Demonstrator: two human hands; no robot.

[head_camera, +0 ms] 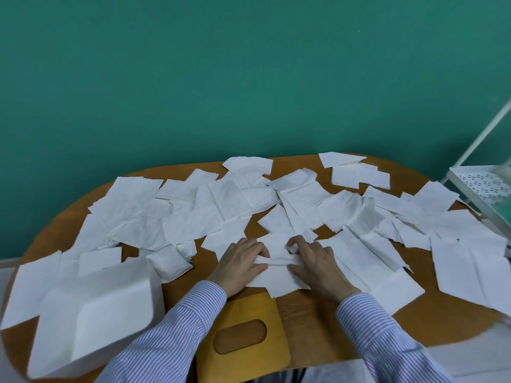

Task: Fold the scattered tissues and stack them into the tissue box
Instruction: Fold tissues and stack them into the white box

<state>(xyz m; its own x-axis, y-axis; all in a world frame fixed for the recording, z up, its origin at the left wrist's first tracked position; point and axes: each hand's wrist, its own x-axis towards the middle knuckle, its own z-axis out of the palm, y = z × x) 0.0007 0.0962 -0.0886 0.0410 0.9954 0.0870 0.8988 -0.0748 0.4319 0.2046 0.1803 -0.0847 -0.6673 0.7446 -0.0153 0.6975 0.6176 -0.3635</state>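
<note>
The tissue (276, 268) is thin and soft, so it could rip if the two hands pull apart too hard. It could also fold crooked if one side slips. Other tissues (193, 211) lie touching it and might get dragged along.

The left hand (239, 265) pinches the raised fold at its left end. The right hand (312, 261) pinches the right end. The tissue sits between both hands and partly under them. The box (91, 313) (white, open on top) sits well to the left of the tissue, and the lid (243, 335) lies just below it.
</note>
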